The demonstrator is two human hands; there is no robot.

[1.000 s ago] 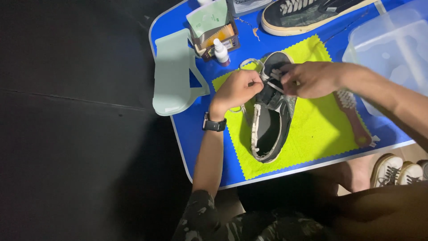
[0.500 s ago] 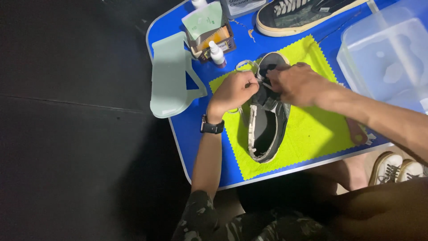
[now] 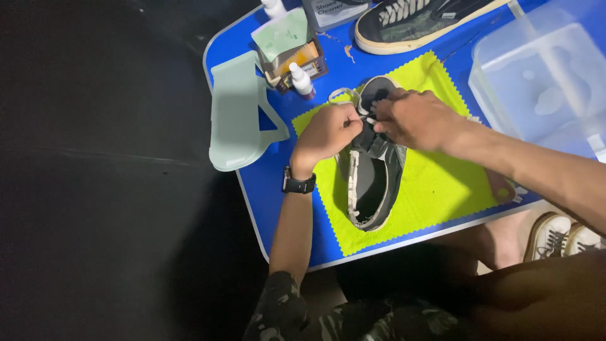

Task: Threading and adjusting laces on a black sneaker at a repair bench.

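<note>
A dark grey shoe (image 3: 372,177) with a white sole rim lies on a yellow-green cloth (image 3: 435,189) on the small blue table (image 3: 265,183). Both hands meet over the shoe's toe half, where its white lace (image 3: 344,95) loops out. My left hand (image 3: 328,131), with a black watch on its wrist, pinches the lace at the shoe's left edge. My right hand (image 3: 416,119) grips the lace and the shoe's upper from the right. The fingertips hide the exact spot they hold.
A pale green shoe tree (image 3: 237,120) lies at the table's left edge. Behind it stand a small box with a brush (image 3: 290,53) and a white dropper bottle (image 3: 302,81). A second dark shoe (image 3: 416,22) lies at the back, a clear plastic tub (image 3: 543,82) at right. Sneakers (image 3: 562,237) sit on the floor.
The view has shifted slightly. Both hands stay on the shoe's laces; the right hand has slid further over the toe half, closer to the left hand.
</note>
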